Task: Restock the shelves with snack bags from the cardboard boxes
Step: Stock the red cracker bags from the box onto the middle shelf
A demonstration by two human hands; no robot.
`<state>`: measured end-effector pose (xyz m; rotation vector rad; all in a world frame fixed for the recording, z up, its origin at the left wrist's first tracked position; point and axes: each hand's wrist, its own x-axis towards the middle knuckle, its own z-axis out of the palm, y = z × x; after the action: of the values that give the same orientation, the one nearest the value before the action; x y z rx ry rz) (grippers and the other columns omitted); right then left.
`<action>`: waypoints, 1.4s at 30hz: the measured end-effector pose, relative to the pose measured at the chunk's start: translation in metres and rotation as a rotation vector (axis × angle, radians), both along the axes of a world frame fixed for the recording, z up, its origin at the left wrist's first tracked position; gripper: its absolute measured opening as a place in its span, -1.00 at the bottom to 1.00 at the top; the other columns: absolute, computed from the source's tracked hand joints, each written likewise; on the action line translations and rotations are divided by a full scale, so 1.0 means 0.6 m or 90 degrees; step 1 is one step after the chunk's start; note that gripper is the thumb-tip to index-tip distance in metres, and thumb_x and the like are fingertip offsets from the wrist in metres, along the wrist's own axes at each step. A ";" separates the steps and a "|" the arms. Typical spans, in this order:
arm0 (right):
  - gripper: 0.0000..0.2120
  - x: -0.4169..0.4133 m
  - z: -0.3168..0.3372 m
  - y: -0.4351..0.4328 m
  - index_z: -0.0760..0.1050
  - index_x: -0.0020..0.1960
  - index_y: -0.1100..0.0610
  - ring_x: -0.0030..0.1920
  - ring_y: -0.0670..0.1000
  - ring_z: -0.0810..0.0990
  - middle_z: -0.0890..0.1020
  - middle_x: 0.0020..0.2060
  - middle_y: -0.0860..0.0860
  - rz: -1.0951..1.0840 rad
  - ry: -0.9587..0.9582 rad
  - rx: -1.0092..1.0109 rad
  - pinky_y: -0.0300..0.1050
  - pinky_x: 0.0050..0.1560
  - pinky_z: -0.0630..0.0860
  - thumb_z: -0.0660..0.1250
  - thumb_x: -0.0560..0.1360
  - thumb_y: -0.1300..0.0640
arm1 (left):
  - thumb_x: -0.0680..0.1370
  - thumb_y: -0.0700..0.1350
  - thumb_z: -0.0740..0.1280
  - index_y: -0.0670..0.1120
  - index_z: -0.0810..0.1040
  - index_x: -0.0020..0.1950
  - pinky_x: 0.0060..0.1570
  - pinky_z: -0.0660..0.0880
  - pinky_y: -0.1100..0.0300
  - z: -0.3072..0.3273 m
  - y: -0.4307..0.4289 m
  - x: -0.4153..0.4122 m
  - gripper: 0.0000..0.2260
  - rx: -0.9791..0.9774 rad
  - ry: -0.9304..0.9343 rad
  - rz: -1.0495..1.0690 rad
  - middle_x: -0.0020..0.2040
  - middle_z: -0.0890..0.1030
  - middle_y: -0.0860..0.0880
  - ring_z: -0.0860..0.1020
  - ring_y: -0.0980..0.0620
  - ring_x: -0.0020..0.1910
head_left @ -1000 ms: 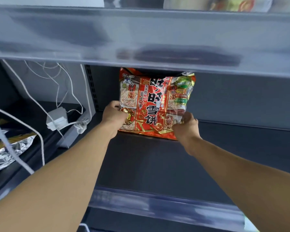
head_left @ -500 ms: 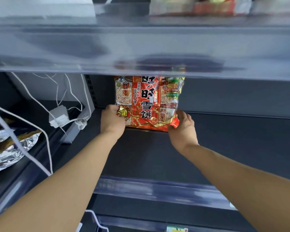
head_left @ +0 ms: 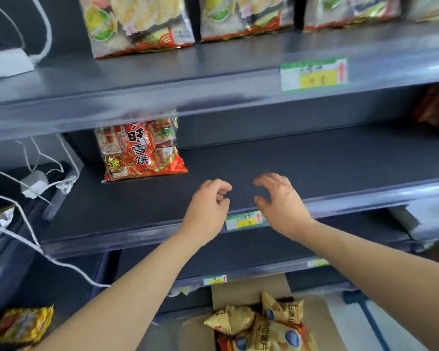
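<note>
The top of the red bag (head_left: 140,150) is hidden behind the front lip of the upper shelf (head_left: 213,79). Only its lower half shows, standing at the back left of the middle shelf (head_left: 314,160). The pale bags (head_left: 137,24) on the upper shelf are cut off by the frame's top edge. Blurred packets (head_left: 436,107) at the far right cannot be made out. The print on the price tag (head_left: 243,220) between the wrists is unreadable. Below, the box (head_left: 249,290) is cut off by the bottom edge, with yellow bags (head_left: 276,330) lying in it. White cables (head_left: 36,239) and an adapter (head_left: 33,183) hang at the left.

Half a second ago both hands held the red bag's lower corners. Now the left hand (head_left: 208,206) and right hand (head_left: 280,203) have let go and drawn back to the shelf's front. They are well apart from the bag. Each grip is slack, fingers loosely curled around nothing. The view has also pulled back, so the upper shelf's goods and the box now show.
</note>
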<state>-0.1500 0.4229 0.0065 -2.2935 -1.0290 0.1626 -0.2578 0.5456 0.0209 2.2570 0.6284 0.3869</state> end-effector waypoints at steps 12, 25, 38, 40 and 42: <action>-0.67 0.129 0.037 -0.722 0.47 0.27 0.20 0.32 0.12 0.35 0.51 0.23 0.09 -0.278 -0.019 -0.133 -0.13 0.29 0.27 0.25 0.52 0.24 | 0.58 -0.26 0.21 -0.12 0.50 0.24 0.17 0.40 0.22 0.054 -0.650 0.226 -0.75 0.043 0.056 -0.388 0.16 0.48 -0.03 0.48 0.03 0.15; -0.67 0.217 -0.018 -1.009 0.47 0.27 0.21 0.26 0.15 0.47 0.55 0.23 0.14 -0.444 0.151 -0.230 0.10 0.28 0.44 0.24 0.51 0.23 | 0.54 -0.23 0.31 -0.15 0.50 0.21 -0.01 0.37 0.24 -0.062 -0.891 0.386 -0.76 -0.003 0.303 -0.392 0.15 0.53 -0.08 0.49 -0.03 0.11; -0.66 0.371 -0.136 -0.921 0.43 0.31 0.26 0.03 0.07 0.52 0.53 0.13 0.10 -0.420 0.456 -0.398 -0.17 0.01 0.47 0.20 0.54 0.35 | 0.51 -0.16 0.33 -0.08 0.42 0.08 -0.22 0.42 0.19 -0.199 -0.822 0.566 -0.81 -0.020 0.508 -0.335 -0.05 0.49 -0.05 0.47 0.01 -0.11; -0.55 0.386 -0.170 -0.919 0.33 0.40 0.25 0.20 0.11 0.52 0.48 0.26 0.09 -0.303 0.423 -0.521 -0.12 0.18 0.50 0.28 0.52 0.34 | 0.52 -0.12 0.33 -0.14 0.35 0.34 0.03 0.44 0.14 -0.218 -0.821 0.586 -0.59 -0.019 0.532 -0.355 0.21 0.49 -0.12 0.49 -0.06 0.12; -0.45 0.404 -0.185 -0.917 0.24 0.47 0.26 0.38 0.12 0.40 0.37 0.41 0.12 -0.339 0.473 -0.478 -0.09 0.31 0.44 0.31 0.52 0.31 | 0.54 -0.08 0.32 -0.18 0.25 0.44 0.17 0.41 0.12 -0.232 -0.824 0.603 -0.48 -0.038 0.544 -0.366 0.32 0.44 -0.13 0.47 -0.07 0.22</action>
<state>0.0922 -0.1273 -0.1044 -2.6737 0.0695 1.2269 0.1038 0.0513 -0.1181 2.3597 0.3410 -0.9021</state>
